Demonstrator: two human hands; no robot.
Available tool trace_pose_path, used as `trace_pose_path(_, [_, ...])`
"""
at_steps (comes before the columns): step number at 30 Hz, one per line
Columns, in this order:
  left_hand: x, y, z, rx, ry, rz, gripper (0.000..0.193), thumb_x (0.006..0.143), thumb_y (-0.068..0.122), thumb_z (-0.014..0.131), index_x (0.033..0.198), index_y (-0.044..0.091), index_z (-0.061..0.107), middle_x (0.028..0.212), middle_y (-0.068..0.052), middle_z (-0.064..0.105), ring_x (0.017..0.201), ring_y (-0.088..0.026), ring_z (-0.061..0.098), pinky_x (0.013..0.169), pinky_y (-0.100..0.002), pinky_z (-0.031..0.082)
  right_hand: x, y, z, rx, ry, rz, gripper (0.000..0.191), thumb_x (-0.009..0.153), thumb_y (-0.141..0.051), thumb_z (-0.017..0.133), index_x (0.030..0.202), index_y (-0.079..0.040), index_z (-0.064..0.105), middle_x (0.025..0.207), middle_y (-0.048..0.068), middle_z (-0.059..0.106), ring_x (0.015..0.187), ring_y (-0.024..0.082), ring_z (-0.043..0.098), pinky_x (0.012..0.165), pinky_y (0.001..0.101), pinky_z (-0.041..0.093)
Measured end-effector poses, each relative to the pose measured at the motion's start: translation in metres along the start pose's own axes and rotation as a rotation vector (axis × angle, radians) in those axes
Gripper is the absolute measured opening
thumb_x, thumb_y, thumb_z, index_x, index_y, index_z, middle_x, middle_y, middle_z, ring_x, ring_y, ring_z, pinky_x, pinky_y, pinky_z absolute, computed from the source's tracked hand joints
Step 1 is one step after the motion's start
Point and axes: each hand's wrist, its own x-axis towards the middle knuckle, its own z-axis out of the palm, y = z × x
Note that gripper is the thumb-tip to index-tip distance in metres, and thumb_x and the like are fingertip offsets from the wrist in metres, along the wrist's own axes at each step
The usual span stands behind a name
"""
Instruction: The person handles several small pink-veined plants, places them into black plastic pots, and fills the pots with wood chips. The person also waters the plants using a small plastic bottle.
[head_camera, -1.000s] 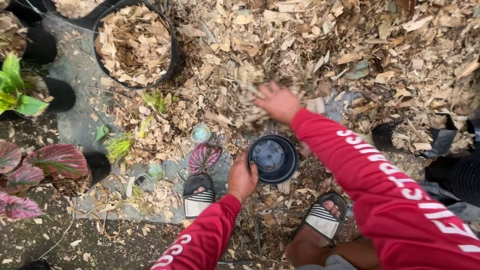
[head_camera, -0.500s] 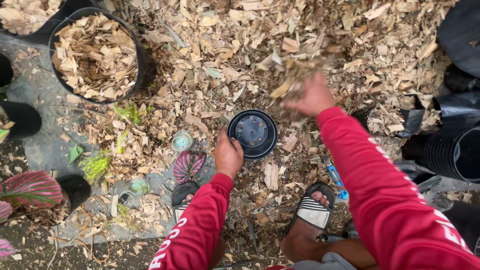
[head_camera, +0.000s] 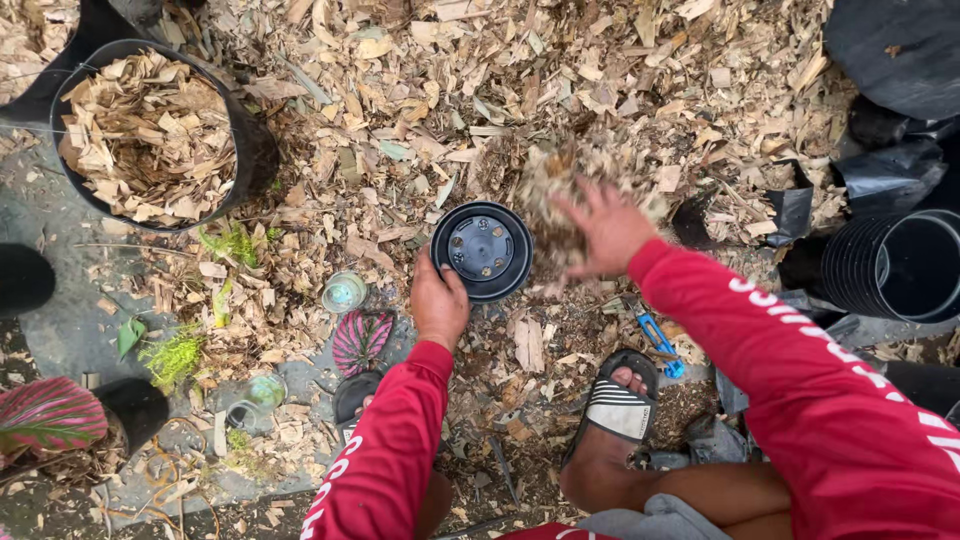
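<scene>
A small empty pot sits on the chip-covered ground, between the two hands. The left hand touches its near rim; the right hand is just beside it on the right, over a blurred clump, probably wood chips. Far left of the left hand stands a large pot with chips in it. Well right of the right hand lies a ribbed pot. A sandalled foot rests nearer than the right hand.
</scene>
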Motion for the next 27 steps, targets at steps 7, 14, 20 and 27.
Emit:
trace_pose_path(7, [0.014,0.013,0.001,-0.013,-0.062,0.065,0.052,0.105,0.017,0.045,0.150,-0.009,0.038,0.140,-0.033,0.054,0.120,-0.044,0.061,0.104,-0.047,0.047,0.011,0.014,0.042,0.201,0.324,-0.019,0.074,0.086,-0.013,0.073,0.154,-0.026,0.047,0.155,0.022,0.047,0.130,0.035,0.059,0.104,0.0416,0.055])
trace_pose_path(14, [0.018,0.038,-0.016,-0.016,-0.030,0.095,0.048,0.106,0.021,0.044,0.150,0.003,0.044,0.134,-0.023,0.061,0.111,-0.040,0.068,0.098,-0.048,0.054,0.012,0.060,0.015,1.572,0.241,0.324,0.056,0.097,-0.043,0.054,0.145,-0.014,0.062,0.148,0.014,0.060,0.123,0.026,0.054,0.110,0.0583,0.035])
trace_pose_path(20, [0.019,0.036,-0.011,0.003,-0.151,-0.015,0.052,0.104,0.020,0.041,0.154,0.006,0.039,0.132,-0.020,0.061,0.103,-0.035,0.071,0.094,-0.046,0.058,0.008,-0.010,-0.008,1.918,0.094,-0.044,0.052,0.097,-0.032,0.062,0.139,-0.003,0.050,0.125,0.017,0.063,0.106,0.030,0.066,0.092,0.0499,0.058])
trace_pose_path(27, [0.017,0.002,0.009,0.039,-0.092,0.070,0.054,0.106,0.017,0.046,0.154,-0.003,0.035,0.146,-0.026,0.051,0.118,-0.042,0.065,0.099,-0.048,0.055,-0.010,-0.067,-0.049,0.714,0.302,-0.232,0.042,0.094,-0.019,0.063,0.136,-0.010,0.062,0.133,0.012,0.066,0.120,0.027,0.067,0.108,0.0404,0.054])
